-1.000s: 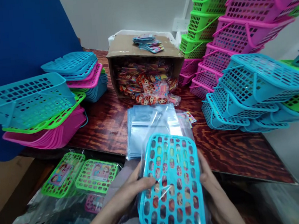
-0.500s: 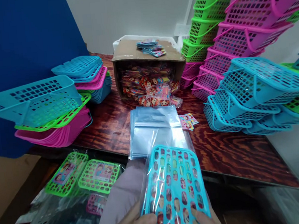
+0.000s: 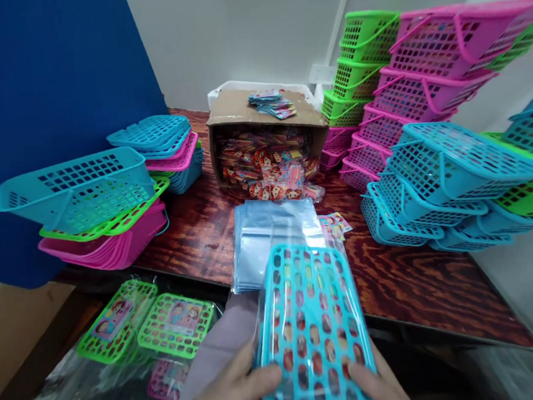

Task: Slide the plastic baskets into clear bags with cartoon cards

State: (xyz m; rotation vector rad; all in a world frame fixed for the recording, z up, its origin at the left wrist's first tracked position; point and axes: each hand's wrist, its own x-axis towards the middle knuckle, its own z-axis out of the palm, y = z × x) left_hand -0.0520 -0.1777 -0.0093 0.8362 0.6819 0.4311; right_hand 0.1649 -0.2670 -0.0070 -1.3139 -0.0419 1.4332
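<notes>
Between my two hands is a blue plastic basket (image 3: 311, 327) inside a clear plastic bag, its flat grid lid facing up. Small colourful packets show through the lid's holes. My left hand (image 3: 245, 382) grips its left side, thumb over the lid's edge. On the right side, my right hand (image 3: 380, 380) holds it the same way. The bag's far end reaches over a stack of clear plastic bags (image 3: 256, 244) at the table's front edge. Small printed cards (image 3: 336, 225) lie just right of that stack.
A cardboard box (image 3: 224, 113) full of printed packets stands at the back of the wooden table (image 3: 191, 244), cards on top. Stacked pink baskets (image 3: 125, 240) are left; tall pink baskets (image 3: 425, 93) and blue baskets (image 3: 437, 179) are right. Bagged green baskets (image 3: 177, 320) lie low at the left.
The view has tilted up slightly, so the tabletop things sit lower in the picture. Both hands still hold the bagged basket, which has shifted a little farther toward the bag stack.
</notes>
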